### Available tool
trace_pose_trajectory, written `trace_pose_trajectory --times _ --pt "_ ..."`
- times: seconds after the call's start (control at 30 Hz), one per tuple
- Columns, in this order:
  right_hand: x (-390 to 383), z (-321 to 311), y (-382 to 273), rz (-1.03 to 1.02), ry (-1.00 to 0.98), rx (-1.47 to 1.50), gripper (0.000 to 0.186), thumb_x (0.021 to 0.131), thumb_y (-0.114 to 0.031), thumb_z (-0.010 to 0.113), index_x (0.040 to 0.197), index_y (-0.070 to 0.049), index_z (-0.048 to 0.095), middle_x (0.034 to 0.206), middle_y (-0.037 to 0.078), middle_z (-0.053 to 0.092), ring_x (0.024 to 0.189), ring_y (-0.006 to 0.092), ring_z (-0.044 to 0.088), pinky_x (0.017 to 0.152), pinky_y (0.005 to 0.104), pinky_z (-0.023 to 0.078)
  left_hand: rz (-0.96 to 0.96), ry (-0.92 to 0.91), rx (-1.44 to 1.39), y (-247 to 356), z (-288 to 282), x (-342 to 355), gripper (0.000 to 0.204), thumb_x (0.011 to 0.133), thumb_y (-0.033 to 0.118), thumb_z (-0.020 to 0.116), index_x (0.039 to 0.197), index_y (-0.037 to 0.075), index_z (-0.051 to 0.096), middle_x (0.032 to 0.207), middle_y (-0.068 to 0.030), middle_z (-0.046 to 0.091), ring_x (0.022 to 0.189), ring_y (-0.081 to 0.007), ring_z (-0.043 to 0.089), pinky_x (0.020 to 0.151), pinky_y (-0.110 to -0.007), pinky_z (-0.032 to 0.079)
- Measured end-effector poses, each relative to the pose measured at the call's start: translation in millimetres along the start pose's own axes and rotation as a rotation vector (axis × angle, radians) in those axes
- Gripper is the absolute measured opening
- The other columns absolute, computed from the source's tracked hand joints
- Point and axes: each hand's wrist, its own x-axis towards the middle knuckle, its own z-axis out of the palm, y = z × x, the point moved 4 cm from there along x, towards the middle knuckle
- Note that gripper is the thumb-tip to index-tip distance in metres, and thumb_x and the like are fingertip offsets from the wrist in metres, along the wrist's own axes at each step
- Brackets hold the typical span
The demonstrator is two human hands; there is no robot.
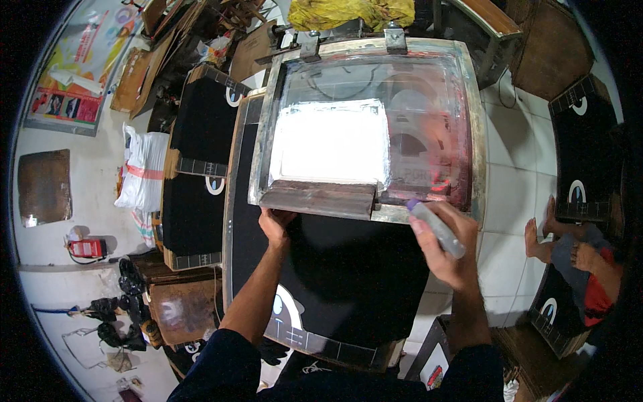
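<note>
A screen printing frame (477,134) lies tilted over a board covered with black fabric (348,275). A bright white patch (328,144) fills the left part of its mesh, while reddish stains mark the right part. Along the near edge of the mesh rests a brown squeegee (318,199). My left hand (276,224) grips the frame's near edge below the squeegee, its fingers partly hidden. In my right hand (450,244), closed around it, is a pale grey tube-like bottle (437,230) with a purple end, held at the frame's near right corner.
Two metal hinge clamps (396,40) hold the frame's far side, with a yellow cloth (351,13) behind. Boards with black fabric (201,134) stand at left and right. A person's bare feet (541,234) show at right. A fire extinguisher (87,248) is at far left.
</note>
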Motion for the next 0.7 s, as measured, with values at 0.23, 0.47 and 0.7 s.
trace_pose_trajectory --times 0.23,0.47,0.7 --pt "15 30 -25 -0.098 -0.037 0.048 0.03 0.09 -0.028 0.08 0.085 -0.002 0.067 0.076 0.013 0.066 0.064 0.0271 0.067 0.059 0.0384 0.051 0.053 0.046 0.02 3 2 -5 0.071 0.107 0.062 0.041 0.118 -0.005 0.062 0.095 -0.015 0.07 0.079 -0.0274 0.072 0.068 -0.042 0.063" --pt "-6 17 -16 -0.065 -0.04 0.015 0.032 0.084 -0.028 0.085 0.089 -0.003 0.066 0.077 0.011 0.067 0.063 0.0255 0.068 0.058 0.0364 0.053 0.062 0.066 0.054 13 9 -12 0.071 0.108 0.058 0.041 0.119 -0.008 0.062 0.098 -0.0165 0.069 0.081 -0.0284 0.072 0.066 -0.041 0.062" --pt "-31 -18 -6 0.064 -0.042 -0.076 0.029 0.081 -0.026 0.081 0.087 -0.004 0.065 0.073 0.013 0.065 0.059 0.0257 0.066 0.056 0.0364 0.052 0.028 0.072 0.016 15 11 -16 0.065 0.111 0.049 0.043 0.123 -0.012 0.061 0.111 -0.0179 0.068 0.091 -0.0302 0.07 0.077 -0.043 0.059"
